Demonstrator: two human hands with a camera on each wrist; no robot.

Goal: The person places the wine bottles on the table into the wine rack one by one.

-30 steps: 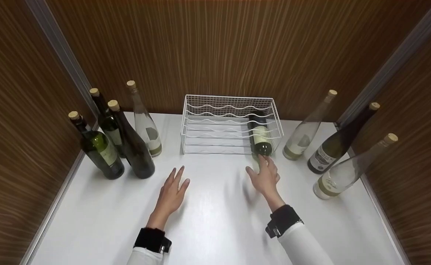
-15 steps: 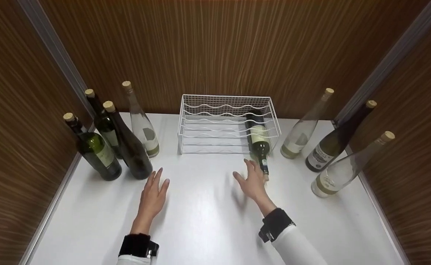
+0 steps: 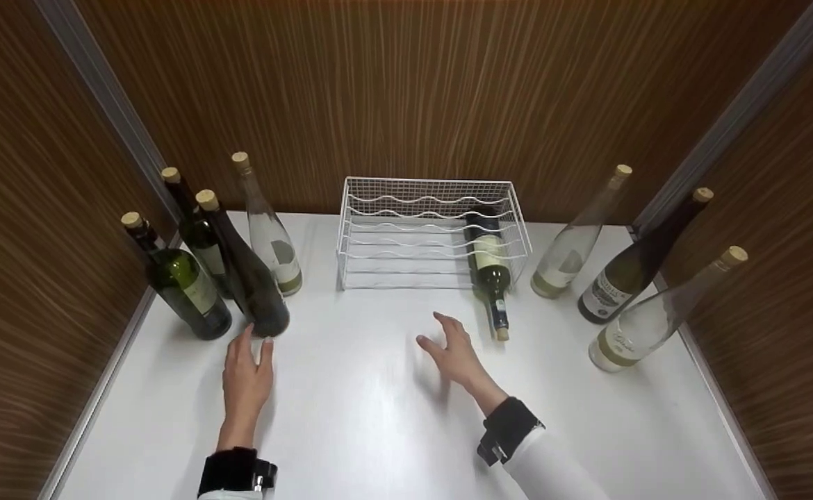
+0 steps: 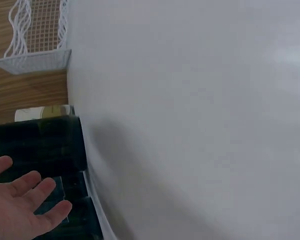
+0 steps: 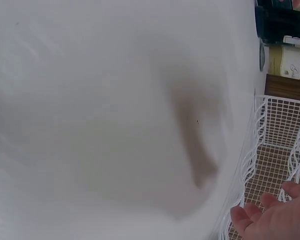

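Note:
My left hand (image 3: 247, 375) has its fingers spread at the base of a tall dark wine bottle (image 3: 250, 285) with a cork. Whether the fingertips touch the glass I cannot tell; in the left wrist view the fingers lie in front of this bottle (image 4: 40, 145). My right hand (image 3: 456, 357) holds nothing and hovers over the table, fingers loosely bent. Ahead of it is a white wire wine rack (image 3: 429, 180). One green wine bottle (image 3: 491, 258) lies in the rack's right side, its corked neck sticking out toward me.
Beside the dark bottle stand a green bottle (image 3: 187, 292), a darker bottle (image 3: 201, 239) behind, and a clear bottle (image 3: 278, 253). On the right stand a clear bottle (image 3: 566, 257), a dark labelled bottle (image 3: 615, 285) and another clear bottle (image 3: 629, 340). Wood-grain walls (image 3: 406, 90) enclose the white table (image 3: 372, 417).
My right hand has let go of the bottle in the rack and drawn back leftward; the bottle's neck now shows. My left hand has moved left to the dark bottle.

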